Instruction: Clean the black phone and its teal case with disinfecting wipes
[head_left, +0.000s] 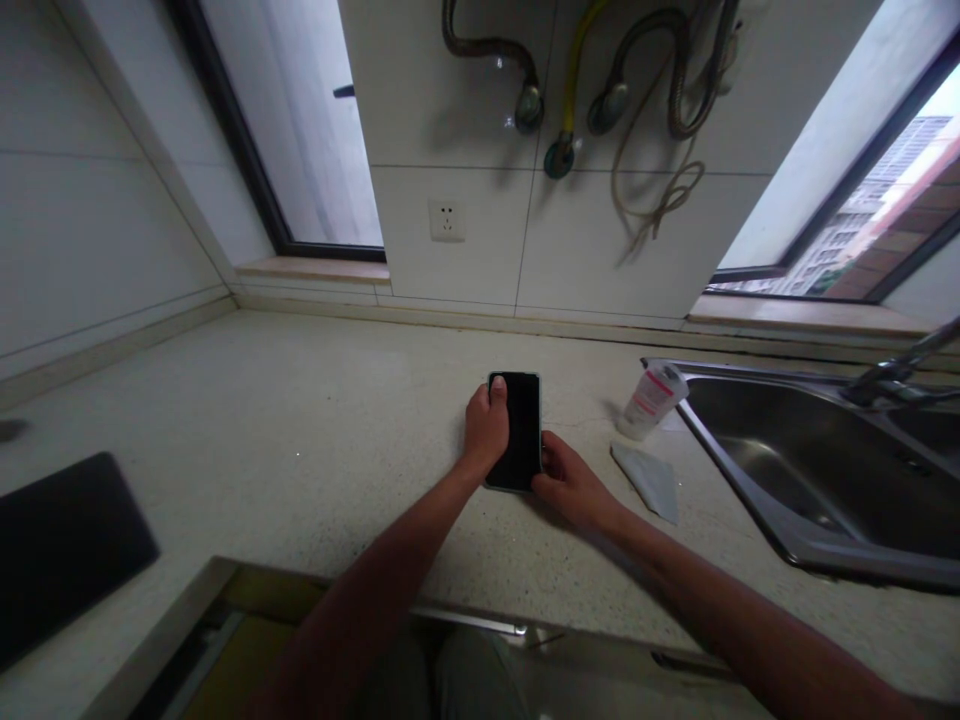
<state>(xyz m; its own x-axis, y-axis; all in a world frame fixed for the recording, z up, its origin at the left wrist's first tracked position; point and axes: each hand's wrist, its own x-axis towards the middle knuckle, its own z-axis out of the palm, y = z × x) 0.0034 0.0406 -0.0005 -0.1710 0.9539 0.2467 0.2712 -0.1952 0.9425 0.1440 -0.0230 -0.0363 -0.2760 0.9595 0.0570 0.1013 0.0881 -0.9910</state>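
Observation:
A smartphone (525,430) with a dark screen and a pale case edge is held upright in line with my view, over the counter. My left hand (487,425) grips its left side, the thumb lying across the upper part of the screen. Around the lower right corner, my right hand (566,475) is closed, its thumb at the bottom edge. The fingers behind the phone are hidden. To the right of my right hand are a folded grey cloth (649,482) and a clear plastic cup (651,402) with red markings.
A steel sink (750,520) with a faucet (892,378) is set into the speckled counter (360,420) at right. A black flat panel (67,540) lies at left. Hoses and valves (559,158) hang on the tiled wall above a socket (447,220). Windows stand on both sides.

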